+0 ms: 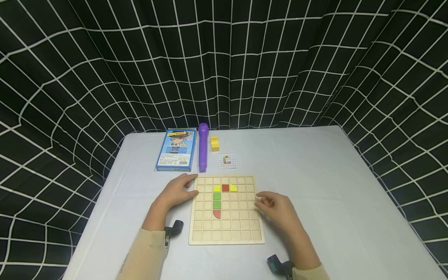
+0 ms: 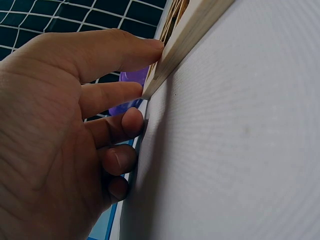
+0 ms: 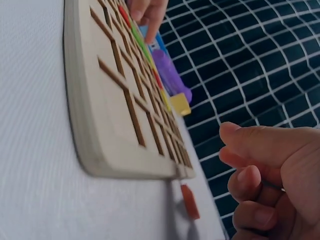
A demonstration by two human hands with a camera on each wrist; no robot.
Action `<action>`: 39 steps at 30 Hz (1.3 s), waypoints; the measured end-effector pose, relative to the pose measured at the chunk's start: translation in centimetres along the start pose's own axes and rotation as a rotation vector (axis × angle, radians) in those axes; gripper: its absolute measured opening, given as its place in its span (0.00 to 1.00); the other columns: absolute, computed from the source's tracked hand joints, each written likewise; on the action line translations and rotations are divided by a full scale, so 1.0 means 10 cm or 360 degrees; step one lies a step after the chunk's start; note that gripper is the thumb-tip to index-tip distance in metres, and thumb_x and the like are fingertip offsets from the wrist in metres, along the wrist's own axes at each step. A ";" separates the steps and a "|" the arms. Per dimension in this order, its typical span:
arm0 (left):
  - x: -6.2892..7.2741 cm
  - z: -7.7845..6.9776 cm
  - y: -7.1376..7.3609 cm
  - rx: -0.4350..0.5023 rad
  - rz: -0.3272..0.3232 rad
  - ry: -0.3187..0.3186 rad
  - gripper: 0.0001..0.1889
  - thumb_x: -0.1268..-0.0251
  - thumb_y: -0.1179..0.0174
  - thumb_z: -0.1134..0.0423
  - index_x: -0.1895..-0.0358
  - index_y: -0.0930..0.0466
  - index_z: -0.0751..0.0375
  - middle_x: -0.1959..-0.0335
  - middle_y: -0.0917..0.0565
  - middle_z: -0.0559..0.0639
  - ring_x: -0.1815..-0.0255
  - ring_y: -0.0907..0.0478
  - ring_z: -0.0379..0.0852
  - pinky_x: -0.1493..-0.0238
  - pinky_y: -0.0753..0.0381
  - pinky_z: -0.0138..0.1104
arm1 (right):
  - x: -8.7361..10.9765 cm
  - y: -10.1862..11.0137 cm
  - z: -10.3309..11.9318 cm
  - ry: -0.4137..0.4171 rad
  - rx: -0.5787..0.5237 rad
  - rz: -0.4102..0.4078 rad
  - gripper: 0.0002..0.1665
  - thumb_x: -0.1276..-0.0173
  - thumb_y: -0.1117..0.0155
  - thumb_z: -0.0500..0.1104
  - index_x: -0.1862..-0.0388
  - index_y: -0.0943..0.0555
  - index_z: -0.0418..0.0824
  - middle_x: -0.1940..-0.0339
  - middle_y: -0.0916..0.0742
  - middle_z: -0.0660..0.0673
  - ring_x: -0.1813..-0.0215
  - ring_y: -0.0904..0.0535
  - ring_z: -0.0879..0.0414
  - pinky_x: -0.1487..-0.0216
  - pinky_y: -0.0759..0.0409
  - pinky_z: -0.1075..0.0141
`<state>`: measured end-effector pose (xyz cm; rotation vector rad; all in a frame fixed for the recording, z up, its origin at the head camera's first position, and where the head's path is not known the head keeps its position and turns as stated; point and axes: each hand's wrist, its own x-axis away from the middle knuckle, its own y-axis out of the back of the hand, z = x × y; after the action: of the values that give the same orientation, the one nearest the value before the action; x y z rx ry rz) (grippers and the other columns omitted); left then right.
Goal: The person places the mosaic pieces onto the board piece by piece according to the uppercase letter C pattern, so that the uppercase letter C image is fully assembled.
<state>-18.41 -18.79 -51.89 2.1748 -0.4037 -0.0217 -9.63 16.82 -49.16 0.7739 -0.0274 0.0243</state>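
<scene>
A wooden grid board (image 1: 241, 225) lies on the white table. On it, a red square tile (image 1: 225, 188) sits between two yellow tiles (image 1: 233, 188) with curved sides, and two green square tiles (image 1: 217, 205) run down to a red quarter-round tile (image 1: 217, 214). My left hand (image 1: 177, 190) rests at the board's upper left edge, thumb and forefinger touching it. By the right edge is my right hand (image 1: 278, 208), fingers loosely bent, thumb and forefinger tips apart with nothing pinched. A loose red piece (image 3: 190, 202) shows beside the board in the right wrist view, hidden under this hand from the head view.
Behind the board lies a small card (image 1: 227, 160) printed with a coloured grid pattern. Farther back are a yellow block (image 1: 215, 144), a purple microphone-shaped object (image 1: 203, 147) and a blue box (image 1: 176, 149). A black curtain (image 1: 245, 77) with white grid lines surrounds the table.
</scene>
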 end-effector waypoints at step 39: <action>0.00 0.00 0.00 -0.0003 -0.0003 -0.0003 0.36 0.39 0.29 0.50 0.27 0.26 0.52 0.63 0.27 0.46 0.58 0.29 0.46 0.53 0.30 0.44 | -0.08 0.04 -0.28 -0.0165 0.0153 -0.0047 0.22 0.34 0.26 0.49 0.47 0.13 0.36 0.73 0.19 0.50 0.67 0.26 0.54 0.65 0.27 0.60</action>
<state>-18.46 -18.82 -51.88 2.1733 -0.4022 -0.0252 -10.41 19.05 -50.91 0.8711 -0.1136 -0.0429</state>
